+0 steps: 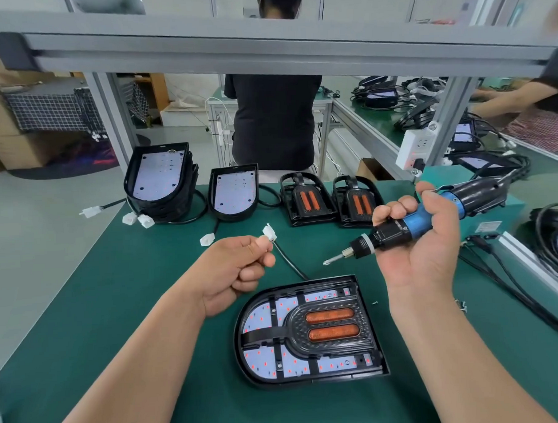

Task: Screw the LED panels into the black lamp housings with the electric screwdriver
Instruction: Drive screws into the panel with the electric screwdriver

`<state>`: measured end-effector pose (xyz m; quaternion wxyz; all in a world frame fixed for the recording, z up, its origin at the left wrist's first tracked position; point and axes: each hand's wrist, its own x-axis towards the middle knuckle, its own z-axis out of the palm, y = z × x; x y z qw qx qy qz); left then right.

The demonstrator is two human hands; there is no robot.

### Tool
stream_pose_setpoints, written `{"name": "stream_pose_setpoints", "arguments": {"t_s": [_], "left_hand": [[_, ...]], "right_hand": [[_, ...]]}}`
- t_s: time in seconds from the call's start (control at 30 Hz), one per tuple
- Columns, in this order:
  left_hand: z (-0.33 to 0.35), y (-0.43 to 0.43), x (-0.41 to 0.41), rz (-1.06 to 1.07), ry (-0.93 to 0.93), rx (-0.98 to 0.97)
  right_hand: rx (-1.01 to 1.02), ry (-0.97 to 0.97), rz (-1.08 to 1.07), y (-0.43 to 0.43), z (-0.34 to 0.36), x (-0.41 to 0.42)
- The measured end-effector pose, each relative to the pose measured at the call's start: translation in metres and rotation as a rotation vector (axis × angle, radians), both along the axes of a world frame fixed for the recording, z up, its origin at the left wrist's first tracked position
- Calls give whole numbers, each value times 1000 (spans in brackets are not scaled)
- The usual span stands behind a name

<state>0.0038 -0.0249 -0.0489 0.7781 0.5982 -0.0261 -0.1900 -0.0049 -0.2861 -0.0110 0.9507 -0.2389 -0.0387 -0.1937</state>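
A black lamp housing [311,333] lies flat on the green mat in front of me, its white LED panel with red dots showing around a black insert with two orange strips. Its black cable [291,262] runs up to a white connector [268,231]. My left hand [235,270] pinches that cable just below the connector, above and left of the housing. My right hand [416,247] grips the black and blue electric screwdriver [431,217], held in the air above the housing's right side, bit pointing down-left.
A stack of housings with LED panels [161,179] and one single housing [233,192] stand at the back left; two black inserts [306,199] sit at the back middle. Loose screws [461,305] lie at the right. A teal box [482,221] and cables border the right edge. A person sits beyond the bench.
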Motion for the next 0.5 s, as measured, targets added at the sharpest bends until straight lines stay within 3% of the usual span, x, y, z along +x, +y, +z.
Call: {"name": "stream_pose_setpoints", "arguments": {"t_s": [0.33,0.5], "left_hand": [[-5,-5,-3,-86,49,-135],[-5,-3,-3,-113,20,-88]], "right_hand": [[-54,0,37,10,-3,-2],[-60,-36,44,15,-3,-4]]}}
